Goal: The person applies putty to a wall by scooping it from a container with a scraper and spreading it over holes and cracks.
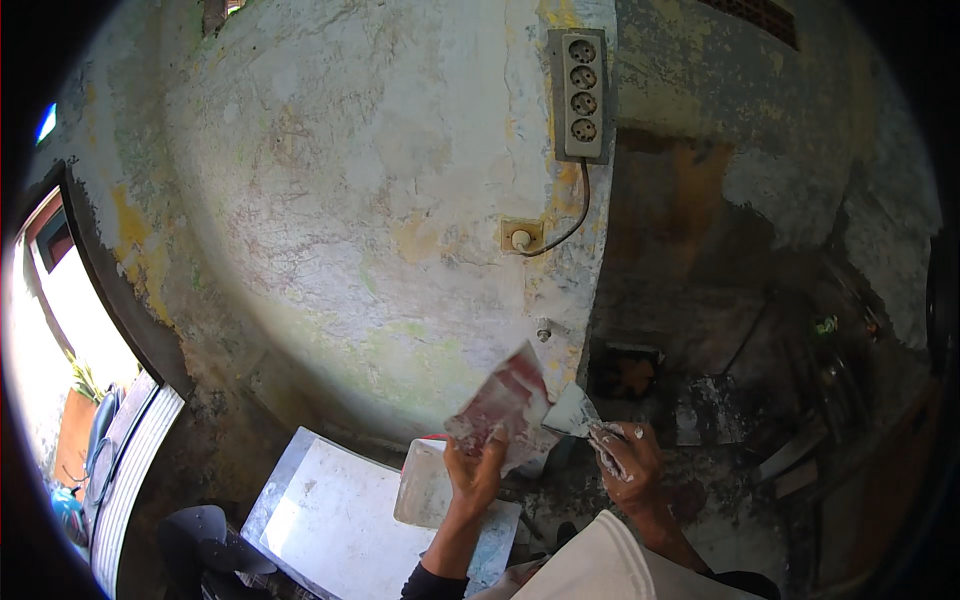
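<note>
My left hand (475,472) is closed on the lower end of a flat reddish-brown board (508,392) smeared with white plaster. In my right hand (634,468), its fingers coated with white paste, is a putty knife (572,413). The knife's broad blade, also covered in white, points up and left and lies at the board's right edge. Whether blade and board touch, I cannot tell. Both hands are in front of the lower part of a patchy, worn wall (370,230).
Below stands a white-topped table (335,505) with a pale tray (425,485) on it. A socket strip (583,95) hangs on the wall, its cable running to a plug (521,240). A small metal fitting (543,329) sticks out lower down. A pale round-edged thing (590,565) is nearest me.
</note>
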The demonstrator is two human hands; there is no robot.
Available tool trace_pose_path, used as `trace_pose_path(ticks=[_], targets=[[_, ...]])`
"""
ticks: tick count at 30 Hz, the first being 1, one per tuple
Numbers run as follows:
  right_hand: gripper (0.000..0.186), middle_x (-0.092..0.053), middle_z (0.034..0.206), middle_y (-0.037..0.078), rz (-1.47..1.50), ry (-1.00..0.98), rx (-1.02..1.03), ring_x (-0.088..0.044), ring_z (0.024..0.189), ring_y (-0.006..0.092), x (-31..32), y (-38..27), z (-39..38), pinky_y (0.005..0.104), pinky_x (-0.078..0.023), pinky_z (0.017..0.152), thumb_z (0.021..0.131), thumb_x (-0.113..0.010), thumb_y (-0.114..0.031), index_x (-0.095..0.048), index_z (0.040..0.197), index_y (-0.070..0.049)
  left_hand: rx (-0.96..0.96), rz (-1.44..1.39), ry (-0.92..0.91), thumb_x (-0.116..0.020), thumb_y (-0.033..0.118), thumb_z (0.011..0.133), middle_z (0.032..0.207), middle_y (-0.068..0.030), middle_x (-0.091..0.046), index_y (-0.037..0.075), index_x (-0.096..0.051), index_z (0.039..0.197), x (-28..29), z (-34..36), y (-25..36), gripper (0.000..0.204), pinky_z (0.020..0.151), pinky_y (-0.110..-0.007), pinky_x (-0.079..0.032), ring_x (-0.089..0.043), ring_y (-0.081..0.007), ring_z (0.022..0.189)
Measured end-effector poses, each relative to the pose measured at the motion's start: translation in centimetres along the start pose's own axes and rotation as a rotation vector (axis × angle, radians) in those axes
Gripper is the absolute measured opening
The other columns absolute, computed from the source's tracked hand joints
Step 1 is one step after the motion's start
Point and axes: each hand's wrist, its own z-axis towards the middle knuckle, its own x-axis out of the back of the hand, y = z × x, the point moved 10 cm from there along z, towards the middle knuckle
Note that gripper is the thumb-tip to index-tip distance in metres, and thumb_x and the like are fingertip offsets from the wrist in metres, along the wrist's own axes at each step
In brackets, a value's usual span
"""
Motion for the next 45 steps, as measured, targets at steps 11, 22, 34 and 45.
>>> trace_pose_path(ticks=[11, 22, 34, 45], targets=[[0.039, -0.069, 0.111, 0.016, 0.109, 0.238, 0.095, -0.065, 0.096, 0.0353, 1.7, 0.2, 4.1, 0.0453, -0.054, 0.079, 0.076, -0.076, 0.01, -0.071, 0.112, -0.001, 0.072, 0.245, -0.565, -0.064, 0.004, 0.097, 0.129, -0.0147, -0.07, -0.008, -0.052, 0.146, -3.1, -2.5, -3.3, 0.052, 0.1, -0.034, -0.052, -0.066, -0.019, 0.113], [0.026, -0.067, 0.121, 0.02, -0.025, 0.448, 0.259, -0.066, 0.108, 0.0354, 7.9, 0.5, 9.0, 0.0438, -0.053, 0.092, 0.097, -0.063, 0.008, -0.059, 0.122, -0.001, 0.299, -0.094, -0.14, -0.062, 0.005, 0.095, 0.121, -0.0114, -0.07, -0.006, -0.056, 0.136, 2.2, -6.4, -4.2, 0.042, 0.1, -0.035, -0.05, -0.064, -0.0187, 0.11], [0.025, -0.068, 0.121, 0.016, 0.375, 0.441, -0.027, -0.062, 0.105, 0.028, 3.5, 5.9, 5.1, 0.0398, -0.051, 0.089, 0.098, -0.066, 0.004, -0.062, 0.121, -0.002, 0.295, 0.008, 0.211, -0.068, 0.012, 0.091, 0.113, -0.0078, -0.066, -0.001, -0.057, 0.13, 8.0, -9.1, -7.1, 0.042, 0.091, -0.034, -0.05, -0.062, -0.0176, 0.099], [0.036, -0.06, 0.133, 0.015, 1.039, 0.379, -0.337, -0.059, 0.12, 0.0207, -1.0, 17.5, 5.0, 0.0357, -0.051, 0.102, 0.101, -0.065, -0.002, -0.052, 0.135, 0.003, 0.303, 0.056, 0.685, -0.067, 0.01, 0.091, 0.115, -0.0099, -0.065, -0.001, -0.056, 0.129, 7.0, -13.6, -9.5, 0.041, 0.093, -0.037, -0.05, -0.062, -0.0194, 0.1]])
